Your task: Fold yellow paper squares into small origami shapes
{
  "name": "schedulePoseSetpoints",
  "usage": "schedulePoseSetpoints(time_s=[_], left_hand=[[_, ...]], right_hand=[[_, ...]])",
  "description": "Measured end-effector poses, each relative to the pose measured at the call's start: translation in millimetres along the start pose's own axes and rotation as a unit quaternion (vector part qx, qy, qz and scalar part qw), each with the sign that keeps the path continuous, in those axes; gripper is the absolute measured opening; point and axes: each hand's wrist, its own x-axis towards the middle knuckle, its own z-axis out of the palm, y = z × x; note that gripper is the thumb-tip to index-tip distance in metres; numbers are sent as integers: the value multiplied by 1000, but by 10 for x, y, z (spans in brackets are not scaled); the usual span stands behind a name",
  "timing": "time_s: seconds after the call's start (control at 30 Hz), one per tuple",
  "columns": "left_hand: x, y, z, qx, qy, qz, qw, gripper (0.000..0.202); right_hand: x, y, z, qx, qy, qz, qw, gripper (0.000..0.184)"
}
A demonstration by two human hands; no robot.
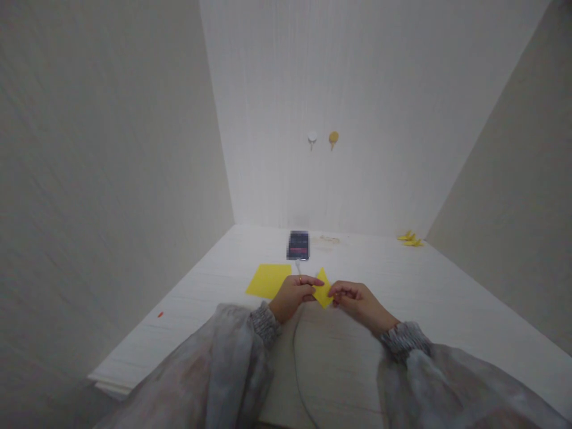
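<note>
A small folded piece of yellow paper [322, 288] is held between both my hands just above the white table [447, 298]. My left hand [292, 295] pinches its left side, fingers closed, a ring on one finger. My right hand [357, 301] pinches its right lower corner with curled fingers. Both wrists wear grey gathered sleeves.
A flat yellow paper sheet [269, 280] lies left of my hands. A phone [298, 245] lies beyond them, with a thin cable [295, 351] running toward me. Small folded yellow pieces [411, 239] sit at the far right corner. Two hooks [322, 139] are on the back wall. Walls close both sides.
</note>
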Motion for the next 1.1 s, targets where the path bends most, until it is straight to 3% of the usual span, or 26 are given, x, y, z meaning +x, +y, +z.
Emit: schedulePoseSetpoints(time_s=[0.1, 0.23, 0.37, 0.47, 0.57, 0.83, 1.1], left_hand=[[6, 6, -21, -9, 6, 6, 1000, 19], [22, -18, -51, -9, 3, -6, 1000, 16], [6, -16, -32, -6, -11, -22, 1000, 11], [-19, 3, -2, 6, -34, -39, 999, 11], [-29, 8, 8, 20, -55, -63, 996, 14], [-33, 13, -22, 38, -74, -101, 991, 22], [-59, 8, -23, 5, -122, -90, 988, 38]], right_hand=[[-30, -56, -43, -135, -1, -120, 984, 15], [-75, -192, -67, -359, 4, -221, 907, 18], [-90, -261, -48, -473, -49, -255, 842, 24], [-93, -270, -16, -509, -73, -258, 818, 24], [-100, -280, 12, -508, -85, -251, 820, 25], [-109, -330, 23, -437, -105, -238, 861, 25], [-109, -311, 21, -391, -60, -240, 887, 19]])
